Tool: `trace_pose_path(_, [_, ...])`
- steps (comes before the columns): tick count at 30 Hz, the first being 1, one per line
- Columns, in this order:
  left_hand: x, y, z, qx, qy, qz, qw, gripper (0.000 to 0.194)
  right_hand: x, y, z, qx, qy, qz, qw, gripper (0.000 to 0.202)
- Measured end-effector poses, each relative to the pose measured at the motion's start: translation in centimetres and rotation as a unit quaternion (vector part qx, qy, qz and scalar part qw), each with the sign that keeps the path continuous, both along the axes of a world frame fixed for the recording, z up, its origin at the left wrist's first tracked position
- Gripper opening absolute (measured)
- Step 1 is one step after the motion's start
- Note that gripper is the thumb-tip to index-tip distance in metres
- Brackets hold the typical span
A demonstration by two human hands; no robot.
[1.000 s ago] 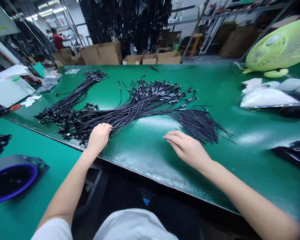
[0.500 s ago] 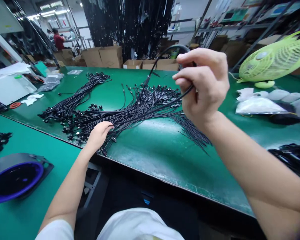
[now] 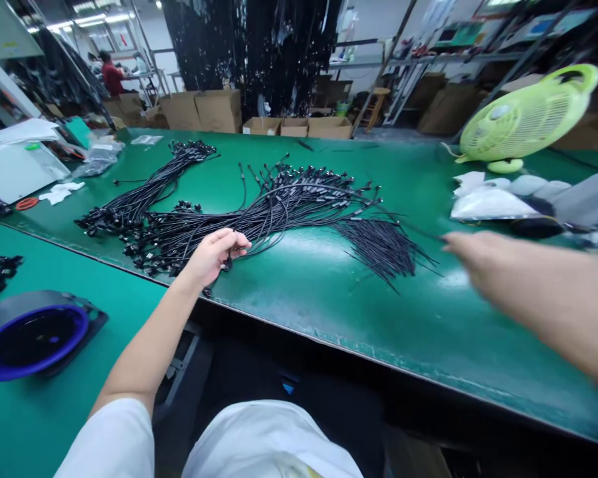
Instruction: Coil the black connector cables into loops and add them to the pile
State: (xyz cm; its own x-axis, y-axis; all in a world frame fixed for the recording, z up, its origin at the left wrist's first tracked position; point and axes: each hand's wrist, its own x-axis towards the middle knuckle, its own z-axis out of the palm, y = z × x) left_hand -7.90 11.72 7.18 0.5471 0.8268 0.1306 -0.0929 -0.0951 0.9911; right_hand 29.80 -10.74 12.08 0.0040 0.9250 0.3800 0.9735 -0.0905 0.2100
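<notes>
Left hand [image 3: 214, 253] at the near edge of the desk [image 3: 299, 299], by the lower side of the main heap [image 3: 259, 222] of black cables. Fingers curled, thumb and fingertips nearly together; a dark cable end with small fittings shows under them, apparently pinched. Grip partly hidden by the fingers.

Right hand [image 3: 488, 262] well out to the right, raised over the desk, blurred. Fingertips drawn close together. A single cable [image 3: 426, 234] meets them from the left, so the hand looks closed on its tip; exact grip too smeared to tell.

Key relation: the held cable lies between the hands, long axis roughly left to right, along the heap rather than across it. From the right fingertips it slopes up and away, then passes over the heap's pale-sleeved ends; its path is lost among the others, and whether it is the same one at the left hand cannot be told for sure. The left hand is much nearer the heap; the right is beyond the loose fan of thin strands [image 3: 379, 245], apart from it.

Second bunch [image 3: 159, 182] farther left, slanting away from the person, its near end against the heap. Green fan [image 3: 523, 123] and white bag [image 3: 493, 204] beyond the right hand.
</notes>
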Motion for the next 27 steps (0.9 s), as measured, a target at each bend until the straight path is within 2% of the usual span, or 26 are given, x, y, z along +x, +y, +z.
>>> trace_pose_path(2, [2.2, -2.3, -0.7, 0.042, -0.006, -0.017, 0.999, 0.023, -3.8, -1.6, -2.1, -0.042, -0.036, 0.007, 0.998, 0.027])
trace_pose_path(5, [5.2, -6.9, -1.5, 0.207, 0.046, -0.049, 0.976, 0.021, -9.2, -2.7, -3.6, -0.134, 0.036, 0.076, 0.987, 0.021])
trace_pose_path(7, [6.5, -9.8, -2.0, 0.265, 0.086, -0.138, 0.95, 0.026, -11.6, -2.4, -3.4, -0.167, 0.096, 0.096, 0.977, 0.023])
trace_pose_path(8, [6.9, -11.0, -2.2, 0.258, 0.109, -0.193, 0.94, 0.028, -12.1, -2.1, -3.1, -0.168, 0.122, 0.098, 0.973, 0.024])
trace_pose_path(10, [7.0, -12.4, -2.6, 0.181, 0.148, -0.28, 0.931, 0.03, -12.0, -1.3, -2.3, -0.15, 0.171, 0.096, 0.969, 0.026])
trace_pose_path(12, [6.4, -12.5, -2.7, 0.042, 0.136, -0.317, 0.938, 0.03, -10.5, -0.8, -1.8, -0.13, 0.218, 0.089, 0.963, 0.027])
trace_pose_path(15, [4.4, -11.1, -1.7, -0.178, 0.004, -0.305, 0.936, 0.028, -7.0, -0.8, -2.2, -0.11, 0.302, 0.081, 0.944, 0.024])
trace_pose_path(17, [2.7, -10.0, -0.5, -0.273, -0.102, -0.26, 0.921, 0.024, -4.8, -1.3, -3.2, -0.108, 0.354, 0.08, 0.926, 0.026])
trace_pose_path(19, [1.2, -9.1, 0.7, -0.318, -0.206, -0.19, 0.906, 0.025, -3.5, -2.1, -4.6, -0.113, 0.38, 0.076, 0.915, 0.031])
trace_pose_path(22, [0.2, -8.4, 1.8, -0.327, -0.315, -0.107, 0.885, 0.034, -3.2, -3.3, -6.5, -0.071, 0.352, 0.084, 0.929, 0.033])
trace_pose_path(24, [0.3, -8.2, 1.7, -0.325, -0.301, -0.096, 0.892, 0.038, -3.9, -4.0, -7.0, -0.029, 0.286, 0.105, 0.952, 0.033])
trace_pose_path(27, [1.3, -7.8, 0.8, -0.327, -0.221, -0.104, 0.913, 0.043, -5.5, -4.7, -6.6, -0.014, 0.172, 0.151, 0.973, 0.031])
